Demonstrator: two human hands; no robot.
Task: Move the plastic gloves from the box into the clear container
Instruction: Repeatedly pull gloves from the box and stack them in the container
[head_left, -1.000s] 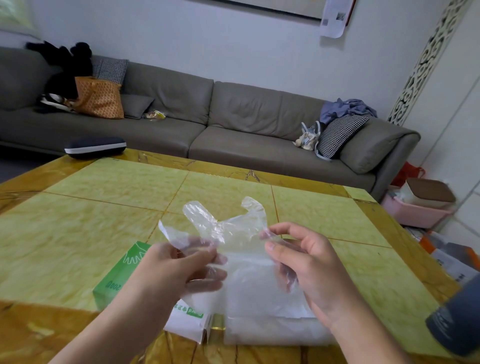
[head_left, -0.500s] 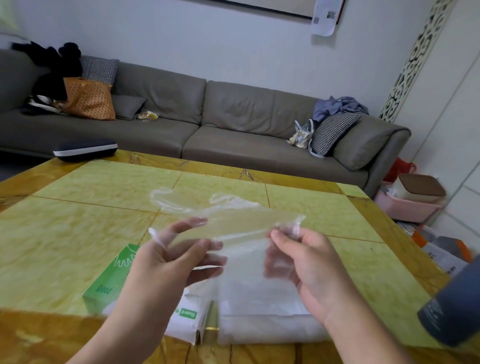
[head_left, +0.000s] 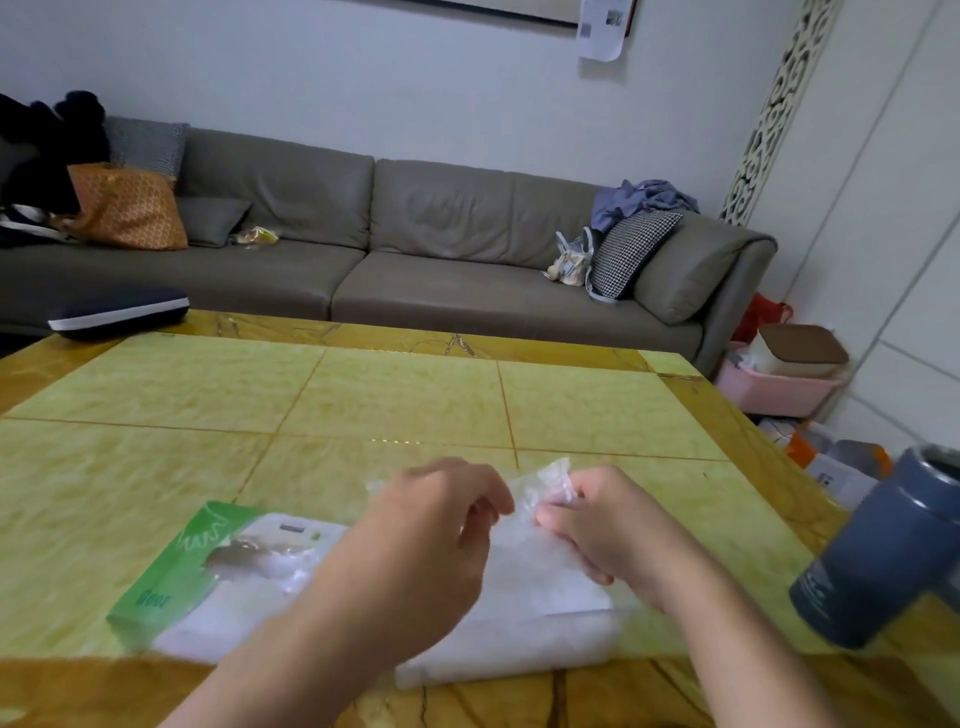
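On the yellow-green tiled surface (head_left: 405, 395), wide and bare towards its far edge, both hands' fingers pinch a crumpled clear plastic glove (head_left: 545, 486) over the frosted clear container (head_left: 540, 618), left hand (head_left: 415, 545) beside right hand (head_left: 613, 525), near the green-and-white glove box (head_left: 208, 577)

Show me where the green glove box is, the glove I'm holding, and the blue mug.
green glove box (head_left: 156, 587), head view, on its green top face near the left end.
plastic glove (head_left: 548, 483), head view, on the crumpled bit above the fingers.
blue mug (head_left: 878, 556), head view, on its side wall.

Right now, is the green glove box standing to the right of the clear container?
No, the green glove box lies on the table to the left of the clear container.
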